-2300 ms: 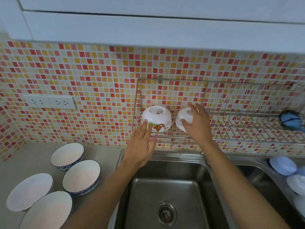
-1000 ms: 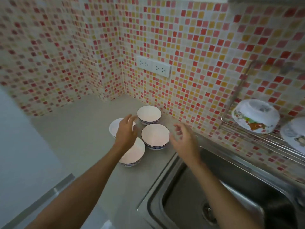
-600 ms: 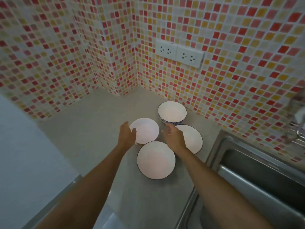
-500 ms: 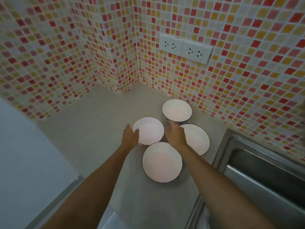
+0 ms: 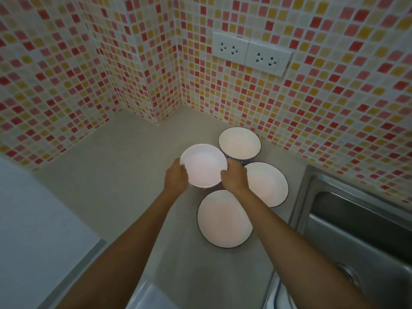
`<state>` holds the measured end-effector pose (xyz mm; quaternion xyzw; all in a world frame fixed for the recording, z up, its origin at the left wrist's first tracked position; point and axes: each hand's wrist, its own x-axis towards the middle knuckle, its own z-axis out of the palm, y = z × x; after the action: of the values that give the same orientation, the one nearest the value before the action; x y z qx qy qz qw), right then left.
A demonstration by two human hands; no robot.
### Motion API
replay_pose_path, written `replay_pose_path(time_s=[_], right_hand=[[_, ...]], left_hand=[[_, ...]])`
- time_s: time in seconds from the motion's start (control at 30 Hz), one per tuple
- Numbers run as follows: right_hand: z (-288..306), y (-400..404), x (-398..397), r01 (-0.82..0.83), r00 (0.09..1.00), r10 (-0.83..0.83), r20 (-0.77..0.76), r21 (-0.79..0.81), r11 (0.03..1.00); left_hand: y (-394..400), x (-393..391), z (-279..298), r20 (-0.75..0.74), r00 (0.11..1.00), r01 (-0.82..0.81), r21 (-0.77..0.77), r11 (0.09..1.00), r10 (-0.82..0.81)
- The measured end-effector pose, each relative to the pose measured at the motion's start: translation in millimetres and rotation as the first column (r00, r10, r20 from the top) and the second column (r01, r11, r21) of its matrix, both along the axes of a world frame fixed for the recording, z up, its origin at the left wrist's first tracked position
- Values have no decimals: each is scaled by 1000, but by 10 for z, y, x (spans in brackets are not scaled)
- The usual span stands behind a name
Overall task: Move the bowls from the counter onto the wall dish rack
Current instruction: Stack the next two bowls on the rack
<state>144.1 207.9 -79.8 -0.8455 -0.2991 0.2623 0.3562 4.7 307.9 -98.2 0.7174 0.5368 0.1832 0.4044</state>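
Both bare forearms reached forward side by side, converging toward the wrists. The left hand (image 5: 176,178) curled its fingers round the left rim of a plain white round bowl (image 5: 204,166), while the right hand (image 5: 234,179) gripped the opposite rim.

dim even lighting, white ceramic bowls (image 5: 225,217) glowing pinkish, soft shadows, mosaic tiled wall (image 5: 334,108) bending at edges, corners softening

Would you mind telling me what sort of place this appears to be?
Most likely a home kitchen: a steel sink set into a grey counter, mosaic-tiled walls, and bowls such as the white bowl.
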Motion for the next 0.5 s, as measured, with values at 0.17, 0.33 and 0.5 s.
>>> replay_pose_path(time_s=[0.17,0.33,0.5], right_hand=[[321,-341,116,107,989,-85,-119,195,975],[454,-911,240,352,805,-137,-577,280,893],[446,-1797,392,567,644,-198,-739,287,772]], left_hand=[[-140,158,463,57,993,94,79,992,-99],[-684,434,818,141,961,231,57,971,-237],[-1453,783,877,156,898,407,65,911,-412]])
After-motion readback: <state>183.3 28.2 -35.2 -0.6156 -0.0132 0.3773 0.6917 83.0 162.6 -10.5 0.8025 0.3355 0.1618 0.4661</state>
